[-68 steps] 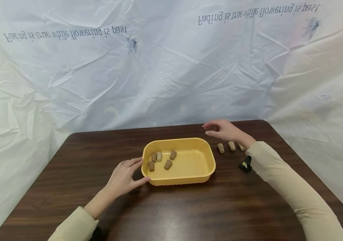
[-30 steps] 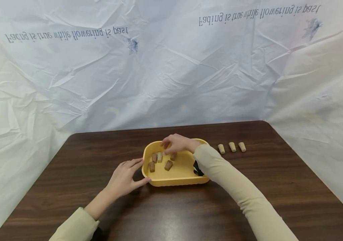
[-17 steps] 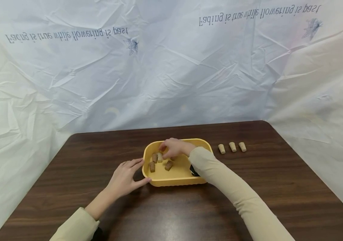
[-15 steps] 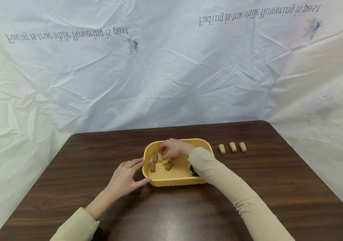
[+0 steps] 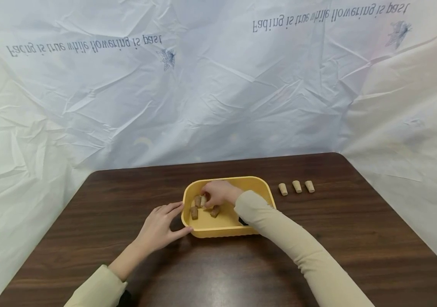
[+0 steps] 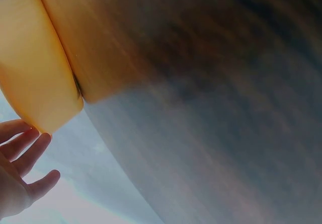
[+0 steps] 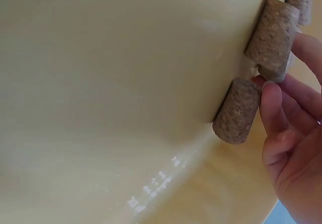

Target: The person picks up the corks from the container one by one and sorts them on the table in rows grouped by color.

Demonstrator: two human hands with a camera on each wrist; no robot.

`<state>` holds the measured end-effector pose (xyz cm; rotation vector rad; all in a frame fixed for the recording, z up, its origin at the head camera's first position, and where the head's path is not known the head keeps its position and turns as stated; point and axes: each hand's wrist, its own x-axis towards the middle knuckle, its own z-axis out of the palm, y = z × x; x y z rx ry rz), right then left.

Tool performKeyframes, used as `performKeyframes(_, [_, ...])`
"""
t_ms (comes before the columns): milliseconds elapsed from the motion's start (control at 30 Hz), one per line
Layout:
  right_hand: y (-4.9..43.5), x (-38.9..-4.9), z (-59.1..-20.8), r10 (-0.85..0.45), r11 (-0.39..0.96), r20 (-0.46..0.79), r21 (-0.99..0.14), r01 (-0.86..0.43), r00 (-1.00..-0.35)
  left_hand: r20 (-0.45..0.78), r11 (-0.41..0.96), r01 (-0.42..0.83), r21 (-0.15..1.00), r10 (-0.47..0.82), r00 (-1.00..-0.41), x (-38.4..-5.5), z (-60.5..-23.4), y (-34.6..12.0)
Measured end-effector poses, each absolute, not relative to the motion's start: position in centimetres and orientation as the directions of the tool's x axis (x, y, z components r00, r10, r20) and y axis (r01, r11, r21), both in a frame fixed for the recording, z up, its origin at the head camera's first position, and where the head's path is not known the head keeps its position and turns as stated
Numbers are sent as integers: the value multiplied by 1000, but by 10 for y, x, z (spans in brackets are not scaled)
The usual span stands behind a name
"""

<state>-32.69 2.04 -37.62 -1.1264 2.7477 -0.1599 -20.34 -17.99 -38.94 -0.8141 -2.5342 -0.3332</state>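
Yellow tray: it is sitting on the dark wood-grain table [image 5: 218, 264], with its long near wall [image 5: 222, 233] facing the person and brown and pale corks lying on its floor.
Left hand: the left hand [image 5: 160, 225] is resting at the tray's left end, its fingers straight and touching the rim while the thumb is lying apart from them at the near left corner.
Right hand: the right hand [image 5: 220, 192] is reaching down inside the tray, thumb and fingers curling in around a pale cork [image 5: 203, 200]; they seem to be pinching it, though the fingers are partly hiding the contact.
Brown corks: one [image 5: 197, 201] is lying just left of the pale cork, another [image 5: 194, 212] is lying nearer the person by the left wall, and a third [image 5: 214, 211] is showing under the right hand; in the right wrist view, a further brown cork [image 7: 237, 113] is lying just beside the thumb.
Row on the table: three pale corks [image 5: 297, 186] are lying right of the tray, apart from one another.
Sleeves: beige cloth is covering both forearms.
Backdrop: a creased white sheet [image 5: 211, 106] is hanging behind the table, carrying upside-down lettering.
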Motion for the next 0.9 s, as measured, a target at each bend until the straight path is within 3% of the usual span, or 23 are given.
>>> performKeyframes(233, [17,-325,-378,-683,730,-100,-113,-674,-723,498,793,602,92,487,-717,-204,-389,-179])
performKeyframes(567, [31,-325,-363,-712,698,-167,-262,-666,-682,500,791,606,87,491,-713,-204,-391,-180])
performKeyframes(900, [49,-320,-331,-737,670,-147,-286,-685,-659,548,775,627,81,491,-678,-206,-394,-180])
